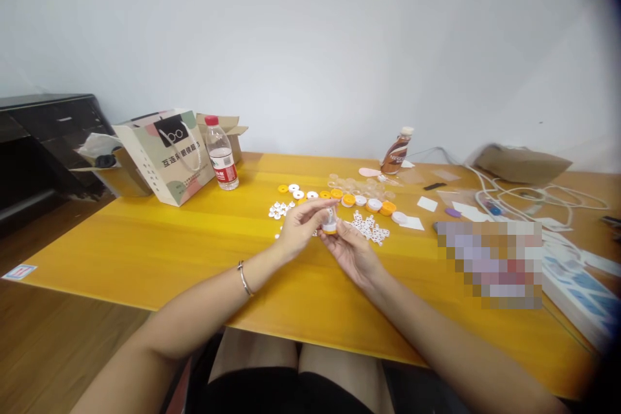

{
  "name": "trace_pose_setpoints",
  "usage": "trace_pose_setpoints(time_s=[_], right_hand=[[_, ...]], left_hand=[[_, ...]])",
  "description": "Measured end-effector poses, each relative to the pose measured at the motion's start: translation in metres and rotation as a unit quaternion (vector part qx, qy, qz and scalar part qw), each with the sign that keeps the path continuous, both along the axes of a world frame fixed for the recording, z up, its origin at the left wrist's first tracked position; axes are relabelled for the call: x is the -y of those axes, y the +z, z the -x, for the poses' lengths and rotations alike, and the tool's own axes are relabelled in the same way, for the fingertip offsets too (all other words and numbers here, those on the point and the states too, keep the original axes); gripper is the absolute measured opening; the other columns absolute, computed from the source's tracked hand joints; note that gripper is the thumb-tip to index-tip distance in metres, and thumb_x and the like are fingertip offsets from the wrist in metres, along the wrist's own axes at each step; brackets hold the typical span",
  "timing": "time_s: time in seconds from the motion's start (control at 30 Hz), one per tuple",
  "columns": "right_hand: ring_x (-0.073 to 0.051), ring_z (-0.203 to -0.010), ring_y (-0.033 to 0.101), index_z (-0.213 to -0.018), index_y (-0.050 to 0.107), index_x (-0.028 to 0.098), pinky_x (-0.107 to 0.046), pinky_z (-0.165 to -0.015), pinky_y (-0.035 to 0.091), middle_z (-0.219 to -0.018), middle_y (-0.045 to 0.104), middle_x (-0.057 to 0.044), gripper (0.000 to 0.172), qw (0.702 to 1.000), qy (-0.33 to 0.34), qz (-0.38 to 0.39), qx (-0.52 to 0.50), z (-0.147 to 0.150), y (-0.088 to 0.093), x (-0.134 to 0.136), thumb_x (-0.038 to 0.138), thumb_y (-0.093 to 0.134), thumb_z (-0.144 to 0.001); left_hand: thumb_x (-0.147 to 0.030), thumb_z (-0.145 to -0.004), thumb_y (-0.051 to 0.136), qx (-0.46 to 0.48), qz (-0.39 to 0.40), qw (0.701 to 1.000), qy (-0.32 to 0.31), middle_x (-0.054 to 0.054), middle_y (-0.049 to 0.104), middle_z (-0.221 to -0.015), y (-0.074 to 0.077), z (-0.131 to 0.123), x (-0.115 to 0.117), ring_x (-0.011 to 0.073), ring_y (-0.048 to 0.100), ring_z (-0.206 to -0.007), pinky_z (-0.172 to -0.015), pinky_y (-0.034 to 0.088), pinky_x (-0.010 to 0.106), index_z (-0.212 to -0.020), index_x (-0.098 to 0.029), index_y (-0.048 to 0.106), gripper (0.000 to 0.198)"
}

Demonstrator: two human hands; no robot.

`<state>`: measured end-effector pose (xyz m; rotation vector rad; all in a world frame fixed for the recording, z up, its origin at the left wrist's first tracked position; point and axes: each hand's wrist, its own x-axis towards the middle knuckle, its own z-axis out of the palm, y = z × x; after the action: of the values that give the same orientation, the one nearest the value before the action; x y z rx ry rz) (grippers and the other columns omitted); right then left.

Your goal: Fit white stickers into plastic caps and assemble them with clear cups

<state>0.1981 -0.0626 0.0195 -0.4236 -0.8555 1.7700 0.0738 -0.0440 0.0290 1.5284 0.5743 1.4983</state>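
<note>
Between my two hands is a small round container (330, 226) with a clear upper part and a white and yellow base. My left hand (299, 228) grips it from the left, fingers curled over the far side. My right hand (355, 252) pinches the base from the right. Just beyond them runs a row of yellow and white round caps (348, 200), with clear domed covers (361, 185) behind. White perforated pieces (369, 229) lie in a pile right of my hands. Small white parts (280, 209) are grouped to the left, some partly hidden by my left hand.
On the left stand a paper bag (169, 158), a water bottle (221, 155) and cardboard boxes (233, 132). A brown drink bottle (396, 152) leans at the back. White cables (524, 200), paper pieces (427, 204) and a blurred-out item (495, 265) occupy the right side.
</note>
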Motion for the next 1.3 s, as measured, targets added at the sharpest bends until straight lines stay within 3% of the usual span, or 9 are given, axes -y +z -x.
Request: trace_pose_setpoints(time_s=[0.33, 0.5, 0.6, 0.73, 0.83, 0.9, 1.03, 1.13, 1.3], right_hand=[[-0.012, -0.076, 0.062, -0.089, 0.065, 0.023, -0.021, -0.074, 0.051, -0.082, 0.068, 0.001, 0.016, 0.999, 0.022, 0.032, -0.026, 0.002, 0.003, 0.004, 0.022, 0.064, -0.073], [-0.011, -0.077, 0.061, -0.081, 0.068, 0.020, -0.021, -0.076, 0.049, -0.081, 0.068, 0.000, 0.011, 1.000, -0.001, 0.004, 0.013, 0.000, -0.002, -0.002, 0.024, 0.066, -0.072], [-0.011, -0.076, 0.060, -0.081, 0.068, 0.019, -0.021, -0.076, 0.048, -0.082, 0.067, -0.001, 0.014, 0.999, 0.002, -0.009, 0.047, -0.002, -0.004, -0.004, 0.028, 0.066, -0.072], [-0.013, -0.078, 0.060, -0.085, 0.068, 0.020, -0.025, -0.080, 0.046, -0.082, 0.068, -0.002, 0.019, 0.995, -0.003, -0.025, 0.098, -0.003, -0.005, -0.005, 0.032, 0.066, -0.071], [-0.014, -0.082, 0.060, -0.087, 0.068, 0.021, -0.028, -0.083, 0.044, -0.085, 0.068, -0.002, 0.020, 0.991, -0.011, -0.032, 0.130, -0.003, -0.006, -0.006, 0.032, 0.067, -0.069], [-0.014, -0.082, 0.060, -0.085, 0.068, 0.021, -0.028, -0.082, 0.045, -0.086, 0.068, -0.003, 0.019, 0.989, -0.014, -0.028, 0.142, -0.003, -0.007, -0.007, 0.031, 0.068, -0.069], [-0.014, -0.082, 0.060, -0.088, 0.068, 0.020, -0.027, -0.081, 0.045, -0.085, 0.068, -0.003, 0.023, 0.986, -0.022, -0.034, 0.159, -0.005, -0.008, -0.010, 0.032, 0.068, -0.068], [-0.014, -0.080, 0.060, -0.087, 0.069, 0.021, -0.027, -0.079, 0.046, -0.082, 0.068, -0.002, 0.023, 0.986, -0.021, -0.036, 0.163, -0.005, -0.008, -0.011, 0.032, 0.069, -0.067], [-0.013, -0.077, 0.061, -0.086, 0.069, 0.020, -0.025, -0.077, 0.046, -0.083, 0.069, -0.003, 0.023, 0.987, -0.022, -0.021, 0.159, -0.005, -0.009, -0.012, 0.030, 0.070, -0.066]], left_hand=[[-0.040, -0.082, 0.051, 0.043, 0.081, 0.985, -0.146, 0.010, 0.060, -0.108, 0.004, 0.002, 0.002, 0.0213, 0.057, -0.100, -0.073, 0.046, 0.029, -0.099, -0.018, 0.057, 0.028], [-0.033, -0.073, 0.063, -0.010, 0.012, 0.998, -0.056, 0.008, 0.056, -0.104, 0.009, 0.006, -0.004, 0.0179, 0.053, -0.100, -0.083, 0.042, 0.029, -0.088, -0.016, 0.055, 0.024], [-0.032, -0.079, 0.057, -0.069, -0.003, 0.993, -0.099, 0.008, 0.058, -0.100, 0.017, 0.016, -0.006, 0.0184, 0.054, -0.098, -0.080, 0.044, 0.030, -0.096, -0.017, 0.051, 0.024], [-0.034, -0.081, 0.052, -0.222, -0.062, 0.971, -0.056, 0.010, 0.048, -0.122, 0.030, 0.033, -0.007, 0.0200, 0.044, -0.114, -0.094, 0.037, 0.035, -0.113, -0.019, 0.046, 0.035], [-0.037, -0.079, 0.055, -0.356, -0.065, 0.932, 0.033, 0.008, 0.057, -0.106, 0.034, 0.042, -0.009, 0.0183, 0.054, -0.096, -0.086, 0.042, 0.035, -0.109, -0.019, 0.051, 0.036], [-0.036, -0.082, 0.050, -0.418, -0.080, 0.905, -0.003, 0.006, 0.061, -0.095, 0.036, 0.045, -0.009, 0.0168, 0.056, -0.088, -0.083, 0.043, 0.034, -0.103, -0.019, 0.055, 0.028], [-0.035, -0.078, 0.056, -0.421, -0.150, 0.894, -0.036, 0.009, 0.047, -0.124, 0.040, 0.048, -0.007, 0.0206, 0.046, -0.112, -0.093, 0.038, 0.035, -0.118, -0.023, 0.048, 0.042], [-0.037, -0.079, 0.053, -0.419, -0.105, 0.902, 0.013, 0.010, 0.055, -0.110, 0.039, 0.049, -0.007, 0.0200, 0.055, -0.097, -0.082, 0.045, 0.035, -0.114, -0.020, 0.050, 0.039], [-0.031, -0.080, 0.054, -0.404, -0.136, 0.904, -0.039, 0.009, 0.053, -0.115, 0.037, 0.050, -0.009, 0.0207, 0.048, -0.108, -0.090, 0.040, 0.036, -0.109, -0.022, 0.054, 0.030]])
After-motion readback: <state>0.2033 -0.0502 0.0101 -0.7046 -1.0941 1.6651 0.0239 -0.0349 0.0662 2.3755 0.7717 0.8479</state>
